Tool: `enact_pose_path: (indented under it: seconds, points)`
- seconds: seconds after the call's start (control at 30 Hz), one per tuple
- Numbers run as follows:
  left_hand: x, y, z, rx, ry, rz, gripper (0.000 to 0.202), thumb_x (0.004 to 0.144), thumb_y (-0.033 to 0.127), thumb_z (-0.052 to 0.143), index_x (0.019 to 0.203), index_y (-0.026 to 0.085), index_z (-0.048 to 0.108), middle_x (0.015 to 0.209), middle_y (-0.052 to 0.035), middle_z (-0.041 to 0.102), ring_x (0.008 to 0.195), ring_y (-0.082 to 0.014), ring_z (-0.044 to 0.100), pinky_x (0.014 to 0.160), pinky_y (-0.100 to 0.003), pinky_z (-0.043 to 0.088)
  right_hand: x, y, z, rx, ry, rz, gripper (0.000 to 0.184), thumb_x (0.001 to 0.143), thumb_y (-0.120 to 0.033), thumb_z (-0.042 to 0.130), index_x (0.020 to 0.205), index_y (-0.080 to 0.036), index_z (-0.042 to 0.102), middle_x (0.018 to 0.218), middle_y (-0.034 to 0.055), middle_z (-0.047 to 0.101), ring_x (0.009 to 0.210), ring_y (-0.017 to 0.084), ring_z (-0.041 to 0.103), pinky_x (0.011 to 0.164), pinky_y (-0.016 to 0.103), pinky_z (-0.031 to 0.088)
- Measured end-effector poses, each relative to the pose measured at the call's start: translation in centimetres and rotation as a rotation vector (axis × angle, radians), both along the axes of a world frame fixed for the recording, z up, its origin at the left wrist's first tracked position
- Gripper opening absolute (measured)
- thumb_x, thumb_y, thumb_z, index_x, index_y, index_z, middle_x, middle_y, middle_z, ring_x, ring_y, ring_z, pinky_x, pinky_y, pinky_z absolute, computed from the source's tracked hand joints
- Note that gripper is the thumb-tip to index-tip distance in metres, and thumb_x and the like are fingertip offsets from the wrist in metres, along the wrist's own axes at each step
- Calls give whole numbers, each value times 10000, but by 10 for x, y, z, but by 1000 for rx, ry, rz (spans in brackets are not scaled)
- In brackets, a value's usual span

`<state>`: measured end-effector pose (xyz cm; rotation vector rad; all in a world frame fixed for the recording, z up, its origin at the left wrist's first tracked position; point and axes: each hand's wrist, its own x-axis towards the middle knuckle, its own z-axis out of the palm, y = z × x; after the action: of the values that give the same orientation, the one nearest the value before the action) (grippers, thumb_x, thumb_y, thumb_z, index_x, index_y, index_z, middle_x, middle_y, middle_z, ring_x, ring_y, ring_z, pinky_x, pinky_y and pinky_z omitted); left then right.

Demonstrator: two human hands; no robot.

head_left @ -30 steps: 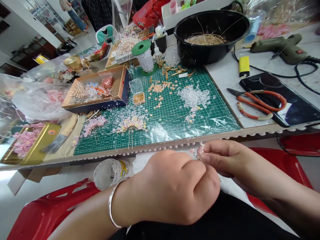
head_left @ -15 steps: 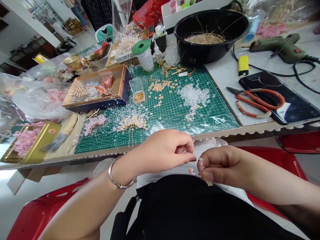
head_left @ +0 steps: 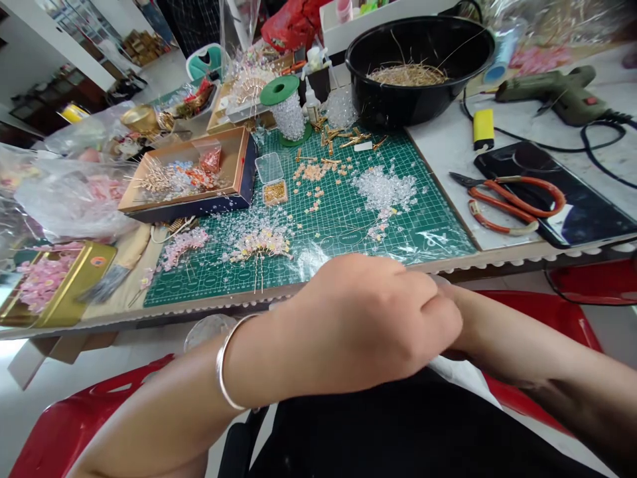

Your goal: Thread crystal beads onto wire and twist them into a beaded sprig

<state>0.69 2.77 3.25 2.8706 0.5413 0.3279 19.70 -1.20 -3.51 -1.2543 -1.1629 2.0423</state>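
My left hand (head_left: 368, 325), a silver bangle at its wrist, is curled closed over my lap with its back to me. What its fingers hold is hidden. My right hand (head_left: 468, 322) lies directly behind and against it, so its fingers are out of sight. The small beaded piece with pale flowers, seen earlier in my right fingers, is covered. Beyond the hands, a floral hair comb (head_left: 261, 244) with long prongs lies on the green cutting mat (head_left: 338, 249). A pink floral piece (head_left: 184, 247) rests left of it.
Clear beads (head_left: 385, 189) and peach flower beads (head_left: 313, 172) are scattered on the mat. Behind stand a bead spool (head_left: 287, 116) and a black basin (head_left: 368, 103). Pliers (head_left: 527, 199) lie on a phone (head_left: 592, 199) at right. A gold tin (head_left: 89, 279) sits left.
My left hand has turned and moved right, closing into a fist in front of my right hand. The beaded piece in my right fingers has gone out of sight.
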Motion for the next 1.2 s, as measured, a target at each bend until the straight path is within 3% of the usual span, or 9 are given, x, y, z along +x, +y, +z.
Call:
enact_pose_path:
  seconds: [0.13, 0.3, 0.4, 0.53, 0.73, 0.9, 1.0, 1.2]
  points:
    - [-18, -13, -2, -93, -65, 106, 202, 967, 188, 475, 916, 162, 669, 679, -7, 613, 587, -137, 468, 540, -312, 310, 4, -1, -4, -163, 74, -36, 332, 745, -478, 803, 656, -201, 644, 495, -95, 293, 456, 66, 174, 419, 241, 128]
    - [-29, -27, -5, -338, -73, 189, 219, 985, 203, 487, 1007, 144, 696, 668, 10, 648, 565, -121, 543, 568, -290, 380, 2, -2, -5, -229, 151, -88, 371, 732, -520, 824, 748, -188, 659, 506, -110, 282, 460, 55, 149, 417, 231, 111]
    - [-32, -32, -5, -431, -90, 262, 238, 989, 190, 491, 1117, 165, 690, 798, 2, 737, 662, -130, 645, 644, -273, 441, 1, -2, -5, -238, 180, -95, 369, 735, -516, 826, 750, -187, 659, 502, -115, 264, 454, 51, 136, 414, 230, 101]
    - [-36, -29, -6, -669, -106, 342, 268, 997, 212, 493, 1179, 226, 690, 953, 9, 779, 807, -135, 701, 739, -239, 488, 3, -3, -6, -237, 196, -110, 346, 730, -484, 838, 769, -184, 669, 510, -111, 288, 453, 51, 138, 414, 235, 101]
    - [-43, -25, -12, -973, -129, 391, 268, 988, 277, 522, 1111, 246, 758, 690, 13, 682, 590, -116, 555, 537, -217, 410, 5, -7, -8, -213, 183, -109, 322, 738, -461, 837, 801, -184, 685, 547, -84, 373, 466, 51, 186, 428, 235, 113]
    - [-48, -25, -22, -1166, -263, 435, 223, 955, 228, 579, 1055, 234, 778, 750, 6, 704, 653, -115, 579, 624, -222, 439, 5, -9, -7, -194, 208, -83, 352, 706, -489, 860, 765, -184, 694, 564, -60, 440, 472, 52, 242, 441, 230, 149]
    - [-51, -25, -30, -1218, -351, 455, 196, 943, 209, 605, 1020, 237, 783, 880, -10, 754, 769, -139, 651, 725, -242, 479, 5, -11, -9, -202, 218, -75, 356, 694, -504, 863, 777, -191, 714, 581, -40, 483, 487, 65, 309, 457, 231, 182]
    - [-45, -30, -46, -1188, -376, 444, 205, 972, 216, 570, 1046, 207, 762, 1011, -43, 771, 912, -173, 697, 831, -275, 515, 4, -13, -16, -163, 197, -124, 332, 719, -504, 847, 786, -206, 718, 561, -59, 444, 495, 69, 290, 465, 230, 177]
